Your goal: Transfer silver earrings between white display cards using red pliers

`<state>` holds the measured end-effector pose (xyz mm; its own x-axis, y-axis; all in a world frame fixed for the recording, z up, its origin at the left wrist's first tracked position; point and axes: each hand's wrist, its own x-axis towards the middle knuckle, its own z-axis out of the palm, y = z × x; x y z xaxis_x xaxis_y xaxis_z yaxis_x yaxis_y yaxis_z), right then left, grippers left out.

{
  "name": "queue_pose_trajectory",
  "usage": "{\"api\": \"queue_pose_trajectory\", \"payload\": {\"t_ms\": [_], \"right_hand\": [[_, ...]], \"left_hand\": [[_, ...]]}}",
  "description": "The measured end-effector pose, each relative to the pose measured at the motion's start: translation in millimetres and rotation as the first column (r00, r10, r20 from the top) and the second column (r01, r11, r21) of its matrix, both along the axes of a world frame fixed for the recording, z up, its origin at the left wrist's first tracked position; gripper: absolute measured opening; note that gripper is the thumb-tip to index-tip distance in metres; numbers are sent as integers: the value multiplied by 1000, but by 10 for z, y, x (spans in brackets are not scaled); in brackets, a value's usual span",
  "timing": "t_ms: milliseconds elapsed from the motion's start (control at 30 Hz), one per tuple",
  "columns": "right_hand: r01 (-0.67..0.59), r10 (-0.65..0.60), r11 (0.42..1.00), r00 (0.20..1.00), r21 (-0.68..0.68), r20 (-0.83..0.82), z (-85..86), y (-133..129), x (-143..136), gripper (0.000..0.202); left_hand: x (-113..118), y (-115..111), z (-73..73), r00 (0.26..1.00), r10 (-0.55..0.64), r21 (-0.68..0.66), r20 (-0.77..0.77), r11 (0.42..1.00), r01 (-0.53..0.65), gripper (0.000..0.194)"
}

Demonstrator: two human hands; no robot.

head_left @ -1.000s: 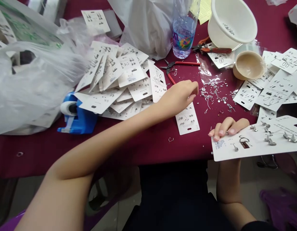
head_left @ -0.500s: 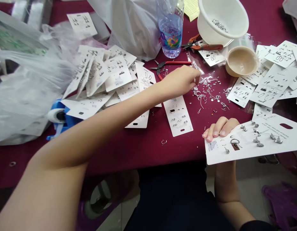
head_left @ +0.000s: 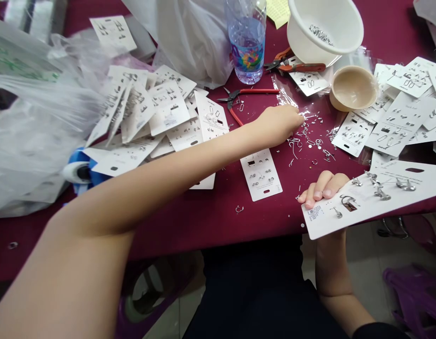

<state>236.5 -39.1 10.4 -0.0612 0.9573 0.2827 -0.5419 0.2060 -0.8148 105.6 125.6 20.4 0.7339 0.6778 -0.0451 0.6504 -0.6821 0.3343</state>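
My left hand (head_left: pixel 281 125) reaches across the table to a loose scatter of small silver jewellery parts (head_left: pixel 317 141). Its fingers are drawn together and point down at the scatter's near-left side; whatever is between them is hidden. At the right, over the table's front edge, my right hand (head_left: pixel 325 187) grips a white earring card (head_left: pixel 362 207). Its fingers curl over the card's far edge, with the forearm coming up from beneath. Silver studs stand up from that card, around a small brown cut-out. A second earring card (head_left: pixel 256 188) lies flat near my left wrist.
Red-handled pliers (head_left: pixel 256 91) and orange-handled pliers (head_left: pixel 302 68) lie beyond my left hand. A water bottle (head_left: pixel 246 56), a white bowl (head_left: pixel 352 33) and a beige bowl (head_left: pixel 373 92) stand behind. Piled cards flank both sides; plastic bags (head_left: pixel 34 150) and a blue tape dispenser (head_left: pixel 76 172) sit left.
My left hand has shifted right and slightly nearer over the silver parts. The card in my right hand has tipped a little, and the whole view has shifted slightly.
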Motion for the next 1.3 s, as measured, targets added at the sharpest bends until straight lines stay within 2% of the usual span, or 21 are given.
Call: {"api": "queue_pose_trajectory", "payload": {"t_ms": [167, 367, 500, 600, 700, 767, 833, 933, 1100, 1300], "right_hand": [[-78, 78, 996, 997, 43, 10, -33, 56, 53, 21], [-76, 75, 997, 997, 28, 36, -40, -10, 9, 19], [-47, 48, 999, 998, -18, 44, -44, -87, -11, 11], [-59, 59, 998, 997, -3, 48, -58, -89, -9, 12], [-86, 84, 996, 991, 14, 101, -60, -82, -41, 16], [-89, 90, 996, 988, -8, 128, -53, -91, -100, 15], [-86, 92, 995, 987, -49, 134, -43, -110, -188, 15], [-78, 94, 990, 986, -118, 137, -31, -135, -342, 11], [-19, 44, 983, 991, -184, 128, -33, -139, -573, 10], [-121, 146, 971, 984, -208, 107, -67, -113, -663, 15]], "left_hand": [[109, -48, -5, 994, -12, 46, -110, 999, 18, 30], [-2, -159, -20, 998, 33, 66, -54, 997, -29, 34], [-255, -415, 35, 999, 48, 116, 3, 992, -48, 34], [-517, -641, 67, 999, 49, 75, 23, 996, -50, 25], [-795, -843, 43, 980, 71, -16, 188, 998, -69, 18], [-957, -952, -3, 941, 116, -102, 319, 991, -88, 13], [-1081, -1038, -61, 909, 163, -145, 383, 983, -115, 10], [-1193, -1123, -142, 896, 186, -94, 402, 982, -162, 9], [-1266, -1183, -219, 932, 123, 82, 340, 984, -160, 16], [-1336, -1223, -259, 953, 116, 155, 281, 974, -165, 23]]}}
